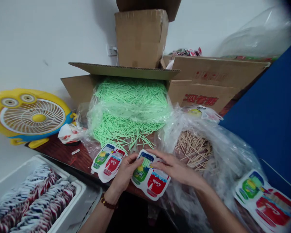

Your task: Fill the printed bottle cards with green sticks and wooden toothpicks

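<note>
In front of me is a flat two-part pouch (pixel 157 186), printed with a green Sprite cup and a red Cola cup. My left hand (pixel 126 170) grips its left edge, thumb on the front. My right hand (pixel 176 166) is closed at its upper right, fingers over the top edge; whether a small stick is pinched there cannot be made out. Pale green sticks show in the window of the Sprite half. Just left lies a stack of similar pouches (pixel 109 163). Behind, thin green straws (pixel 131 124) spill from a plastic-lined carton. Tan sticks (pixel 194 149) lie on plastic to the right.
A yellow fan (pixel 36 113) stands at the left. Below it, a white foam box (pixel 81 191) holds rows of pouches. More pouches (pixel 266 200) lie at the right beside a blue panel (pixel 264 119). Cartons (pixel 140 38) are stacked against the wall.
</note>
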{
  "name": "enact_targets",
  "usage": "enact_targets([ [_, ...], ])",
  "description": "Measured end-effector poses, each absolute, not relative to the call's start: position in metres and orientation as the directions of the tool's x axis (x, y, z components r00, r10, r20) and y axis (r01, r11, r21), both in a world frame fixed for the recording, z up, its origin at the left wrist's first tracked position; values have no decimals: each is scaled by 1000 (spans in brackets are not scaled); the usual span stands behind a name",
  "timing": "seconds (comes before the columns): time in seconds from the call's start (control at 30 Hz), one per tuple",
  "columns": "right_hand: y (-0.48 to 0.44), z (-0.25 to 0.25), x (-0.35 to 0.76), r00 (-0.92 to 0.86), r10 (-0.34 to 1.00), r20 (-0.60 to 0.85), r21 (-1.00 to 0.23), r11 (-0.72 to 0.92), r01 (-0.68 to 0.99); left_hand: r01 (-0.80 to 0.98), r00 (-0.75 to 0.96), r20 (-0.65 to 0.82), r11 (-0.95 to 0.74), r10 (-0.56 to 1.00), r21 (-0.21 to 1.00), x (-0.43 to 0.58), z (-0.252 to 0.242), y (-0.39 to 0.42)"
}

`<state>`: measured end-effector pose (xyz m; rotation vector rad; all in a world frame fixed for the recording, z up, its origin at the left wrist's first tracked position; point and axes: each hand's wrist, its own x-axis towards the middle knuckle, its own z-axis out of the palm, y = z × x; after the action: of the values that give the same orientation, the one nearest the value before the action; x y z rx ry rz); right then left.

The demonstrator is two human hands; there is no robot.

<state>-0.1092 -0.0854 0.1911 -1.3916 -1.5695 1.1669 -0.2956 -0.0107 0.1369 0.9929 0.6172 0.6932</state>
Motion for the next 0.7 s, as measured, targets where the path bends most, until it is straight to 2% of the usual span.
enact_targets([
  [0.13,-80,189,-110,-105,994,-29,-972,-4,233,-281,645,-153,418,749,864,-300,144,-12],
  [0.27,-75,185,-108,-117,992,-46,-985,-26,168,-175,724,-232,498,650,849,-305,146,-14],
  [0.4,-71,182,-106,-140,990,-31,-994,-15,111,-175,688,-240,478,684,861,-305,143,-15],
  [0.7,-59,170,-108,-85,990,-117,-960,-91,265,-192,638,-181,382,749,904,-308,144,-20],
])
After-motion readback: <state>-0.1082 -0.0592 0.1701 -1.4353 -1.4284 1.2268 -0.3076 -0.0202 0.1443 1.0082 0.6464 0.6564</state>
